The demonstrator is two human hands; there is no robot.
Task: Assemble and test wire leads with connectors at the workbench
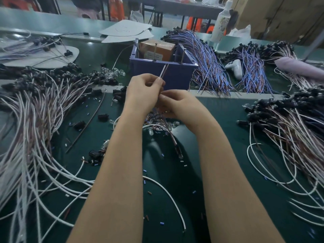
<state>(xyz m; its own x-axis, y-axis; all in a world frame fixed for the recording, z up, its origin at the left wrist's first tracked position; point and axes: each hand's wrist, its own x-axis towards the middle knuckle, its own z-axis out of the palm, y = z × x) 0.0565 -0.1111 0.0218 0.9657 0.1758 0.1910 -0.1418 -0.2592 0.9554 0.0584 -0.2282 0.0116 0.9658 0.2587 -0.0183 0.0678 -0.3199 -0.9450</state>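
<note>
My left hand pinches a thin white and brown wire lead between thumb and fingers, its free ends pointing up toward the blue box. Close against it, my right hand has its fingers curled round the lower part of the same lead; what sits at its fingertips is hidden. Both hands hover above a small heap of clear bulbs and loose wires on the green bench mat.
A blue plastic box with a brown carton and upright metal pins stands just behind my hands. Bundles of white-brown leads with black connectors spread left and right. Blue-brown wire bundles lie behind. Loose black connectors dot the mat.
</note>
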